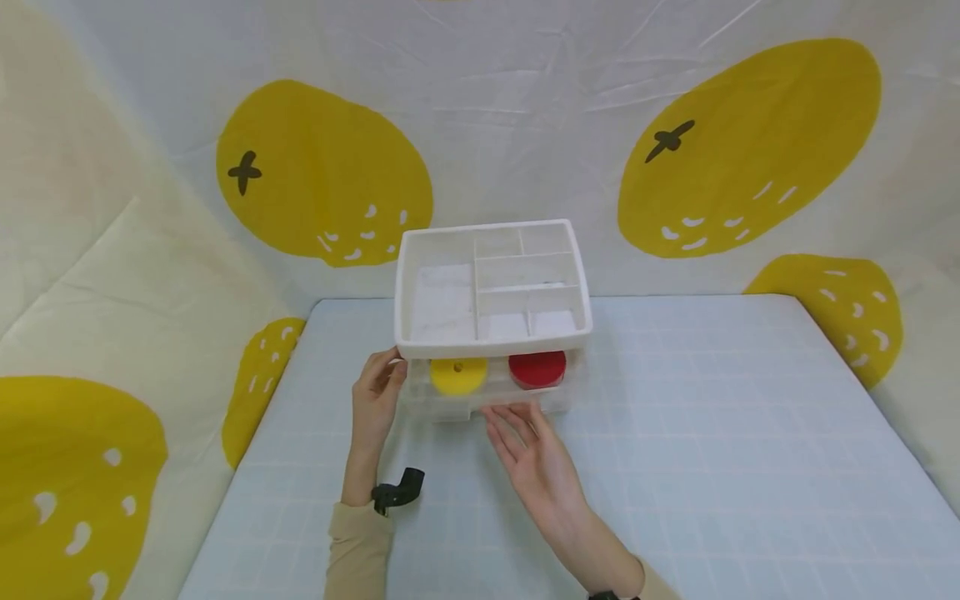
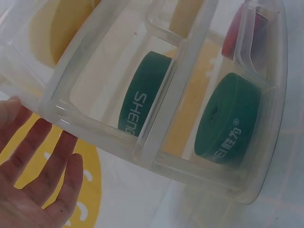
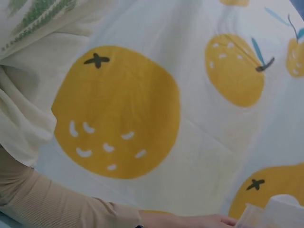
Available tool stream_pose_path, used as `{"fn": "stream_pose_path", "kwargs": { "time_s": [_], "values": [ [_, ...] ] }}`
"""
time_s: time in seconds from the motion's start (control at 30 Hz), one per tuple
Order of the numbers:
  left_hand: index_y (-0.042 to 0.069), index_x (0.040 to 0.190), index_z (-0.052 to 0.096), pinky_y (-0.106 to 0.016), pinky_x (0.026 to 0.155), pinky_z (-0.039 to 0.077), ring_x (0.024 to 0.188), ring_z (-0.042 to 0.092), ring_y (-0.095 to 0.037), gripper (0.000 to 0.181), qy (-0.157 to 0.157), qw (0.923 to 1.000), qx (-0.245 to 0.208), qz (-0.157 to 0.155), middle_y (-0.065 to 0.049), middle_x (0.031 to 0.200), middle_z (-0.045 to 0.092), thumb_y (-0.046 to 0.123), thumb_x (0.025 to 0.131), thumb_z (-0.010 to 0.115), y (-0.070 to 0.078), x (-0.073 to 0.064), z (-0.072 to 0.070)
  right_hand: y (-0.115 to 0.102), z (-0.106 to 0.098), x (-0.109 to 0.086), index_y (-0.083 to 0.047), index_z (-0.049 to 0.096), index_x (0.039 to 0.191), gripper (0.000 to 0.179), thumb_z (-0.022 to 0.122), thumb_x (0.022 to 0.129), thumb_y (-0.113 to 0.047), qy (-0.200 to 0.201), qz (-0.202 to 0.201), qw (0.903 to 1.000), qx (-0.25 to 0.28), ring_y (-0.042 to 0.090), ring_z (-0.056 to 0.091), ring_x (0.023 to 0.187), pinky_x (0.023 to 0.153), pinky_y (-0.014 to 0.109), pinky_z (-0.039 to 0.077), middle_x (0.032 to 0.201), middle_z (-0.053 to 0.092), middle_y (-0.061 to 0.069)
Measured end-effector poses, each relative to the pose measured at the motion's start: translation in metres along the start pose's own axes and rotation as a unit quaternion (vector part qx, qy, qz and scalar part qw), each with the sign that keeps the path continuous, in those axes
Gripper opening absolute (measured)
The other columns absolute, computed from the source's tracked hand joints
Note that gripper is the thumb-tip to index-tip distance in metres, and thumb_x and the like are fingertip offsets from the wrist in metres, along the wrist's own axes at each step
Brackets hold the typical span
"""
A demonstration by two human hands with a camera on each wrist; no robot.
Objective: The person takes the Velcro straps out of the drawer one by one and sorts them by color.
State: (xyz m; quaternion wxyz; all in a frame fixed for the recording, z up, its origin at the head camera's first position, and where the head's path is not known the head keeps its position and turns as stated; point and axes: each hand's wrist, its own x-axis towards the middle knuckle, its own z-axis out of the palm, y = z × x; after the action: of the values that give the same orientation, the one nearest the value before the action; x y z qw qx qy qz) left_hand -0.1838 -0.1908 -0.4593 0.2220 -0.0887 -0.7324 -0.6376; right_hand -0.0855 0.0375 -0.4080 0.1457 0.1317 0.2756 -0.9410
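A white storage box (image 1: 491, 344) with a divided tray on top stands at the table's middle. Below its tray, a clear drawer (image 1: 495, 400) juts out, holding a yellow roll (image 1: 453, 383) and a red roll (image 1: 537, 373). My left hand (image 1: 375, 396) touches the box's left side near the front corner, its fingers (image 2: 50, 161) fairly straight in the left wrist view. Palm up, my right hand (image 1: 543, 475) has straight fingers at the drawer's front lower edge. Through clear plastic, the left wrist view shows a green roll (image 2: 145, 95) and another green roll (image 2: 228, 123) with white lettering.
A pale blue checked cloth covers the table (image 1: 712, 433). Behind and beside it hangs a white curtain (image 1: 517, 108) printed with yellow fruit. A black wrist mount (image 1: 397, 490) sticks out from my left wrist. In the right wrist view, a beige sleeve (image 3: 71, 204) crosses the bottom.
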Motion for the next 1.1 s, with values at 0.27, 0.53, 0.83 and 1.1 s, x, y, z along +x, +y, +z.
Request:
{"fn": "stream_pose_path", "kwargs": {
  "time_s": [0.27,0.53,0.83,1.1],
  "values": [
    [-0.006,0.120,0.062,-0.013,0.082,0.052,0.092,0.060,-0.007,0.030,-0.008,0.9995,-0.021,0.020,0.013,0.105,0.061,0.009,0.093,0.061,-0.002,-0.002,0.000,0.003,-0.003,-0.017,-0.015,0.041,0.116,0.035,0.049,0.099,-0.043,0.028,0.035,0.9990,-0.001,0.017,0.059,0.121,0.106,0.026,0.046,0.122,0.059,0.000],
    [-0.008,0.120,0.061,-0.012,0.082,0.052,0.094,0.060,-0.003,0.028,-0.006,0.9997,-0.016,0.016,0.014,0.104,0.061,-0.001,0.093,0.058,0.002,-0.001,0.000,0.007,-0.005,-0.032,-0.017,0.040,0.119,0.037,0.049,0.098,-0.047,0.027,0.056,0.9980,-0.013,0.016,0.058,0.122,0.106,0.026,0.045,0.126,0.059,0.001],
    [-0.011,0.120,0.060,-0.010,0.082,0.051,0.093,0.059,0.002,0.029,-0.001,0.9999,-0.013,0.008,0.017,0.102,0.060,-0.007,0.091,0.057,0.007,0.000,0.001,0.002,-0.012,-0.039,-0.015,0.043,0.125,0.034,0.047,0.101,-0.039,-0.014,0.076,0.9932,-0.087,0.019,0.055,0.126,0.107,0.029,0.045,0.132,0.057,0.003],
    [-0.017,0.118,0.058,-0.010,0.080,0.051,0.092,0.059,-0.002,0.028,-0.007,0.9996,-0.024,0.015,0.017,0.101,0.060,-0.005,0.092,0.057,0.029,-0.003,0.003,-0.043,-0.017,-0.054,-0.007,0.057,0.119,0.025,0.053,0.098,-0.021,-0.181,0.107,0.8927,-0.398,0.021,0.067,0.106,0.096,0.028,0.053,0.117,0.067,0.008]
  ]
}}
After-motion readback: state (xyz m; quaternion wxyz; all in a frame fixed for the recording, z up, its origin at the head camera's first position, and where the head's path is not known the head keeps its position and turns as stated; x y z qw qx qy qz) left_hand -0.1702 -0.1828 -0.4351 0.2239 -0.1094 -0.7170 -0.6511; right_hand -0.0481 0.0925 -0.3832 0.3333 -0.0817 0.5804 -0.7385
